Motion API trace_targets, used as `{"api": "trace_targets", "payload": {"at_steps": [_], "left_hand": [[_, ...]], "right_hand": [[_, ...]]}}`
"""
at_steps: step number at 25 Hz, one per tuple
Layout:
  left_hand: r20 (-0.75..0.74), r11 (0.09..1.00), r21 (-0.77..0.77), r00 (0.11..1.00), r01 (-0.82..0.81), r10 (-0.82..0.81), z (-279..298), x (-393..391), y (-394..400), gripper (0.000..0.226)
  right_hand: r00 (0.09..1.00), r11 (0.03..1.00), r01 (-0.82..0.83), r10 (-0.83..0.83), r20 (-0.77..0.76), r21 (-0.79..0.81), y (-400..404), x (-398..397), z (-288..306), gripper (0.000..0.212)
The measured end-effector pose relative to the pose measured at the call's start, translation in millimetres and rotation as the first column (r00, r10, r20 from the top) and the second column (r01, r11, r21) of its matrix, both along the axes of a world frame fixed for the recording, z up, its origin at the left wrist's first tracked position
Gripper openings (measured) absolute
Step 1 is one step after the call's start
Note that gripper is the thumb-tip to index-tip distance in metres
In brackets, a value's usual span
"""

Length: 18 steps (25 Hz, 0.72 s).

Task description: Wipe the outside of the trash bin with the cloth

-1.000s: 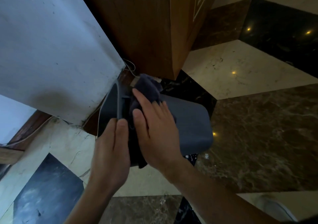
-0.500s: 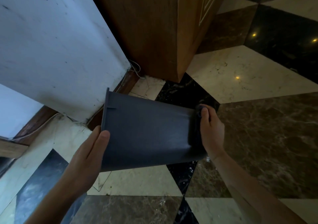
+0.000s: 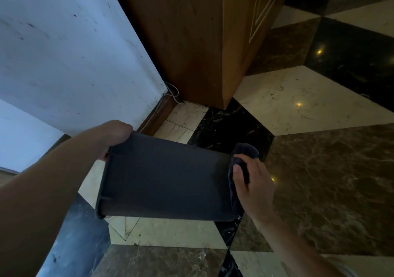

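Left hand grips bin rim; right hand presses cloth on base.

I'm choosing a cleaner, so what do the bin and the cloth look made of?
The trash bin looks like moulded plastic, dark grey and matte: smooth even walls, a thin rim, no shine. The cloth looks like soft fabric, perhaps microfibre: dark, fuzzy, bunched under the right hand. Neither is certain in this dim light.

Bare forearms (no sleeves visible).

Dark grey trash bin, navy cloth, floor of brown, cream and black marble
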<state>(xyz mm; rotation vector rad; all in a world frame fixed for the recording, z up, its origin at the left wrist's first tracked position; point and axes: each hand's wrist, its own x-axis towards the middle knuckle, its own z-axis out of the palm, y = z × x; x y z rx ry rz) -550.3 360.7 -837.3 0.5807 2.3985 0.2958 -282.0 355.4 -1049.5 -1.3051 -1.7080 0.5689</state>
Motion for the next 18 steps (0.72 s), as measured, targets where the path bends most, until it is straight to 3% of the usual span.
{"api": "trace_targets", "payload": {"at_steps": [3, 5, 8, 10, 13, 18], "left_hand": [[-0.189, 0.983, 0.079, 0.971, 0.165, -0.148, -9, 1, 0, 0.037], [-0.346, 0.927, 0.158, 0.898, 0.34, -0.27, -12, 13, -16, 0.042], [-0.477, 0.806, 0.173, 0.764, 0.566, -0.434, -18, 35, -57, 0.035], [-0.446, 0.767, 0.202, 0.755, 0.608, -0.481, -23, 44, -77, 0.028], [-0.386, 0.738, 0.254, 0.765, 0.625, -0.515, -36, 51, -90, 0.023], [-0.295, 0.833, 0.289, 0.872, 0.471, -0.391, -45, 50, -88, 0.017]], "right_hand": [[0.965, 0.977, 0.008, -0.063, -0.256, -0.211, 1, 2, 0, 0.025], [0.901, 0.933, -0.016, -0.142, -0.411, -0.359, 2, 3, -3, 0.02], [0.822, 0.803, -0.028, -0.321, -0.471, -0.596, 2, 4, -13, 0.022], [0.826, 0.722, -0.044, -0.362, -0.432, -0.69, -3, 5, -25, 0.021], [0.854, 0.68, -0.042, -0.355, -0.38, -0.732, -12, 5, -42, 0.024], [0.89, 0.702, -0.003, -0.324, -0.322, -0.712, -19, 3, -50, 0.026]]}}
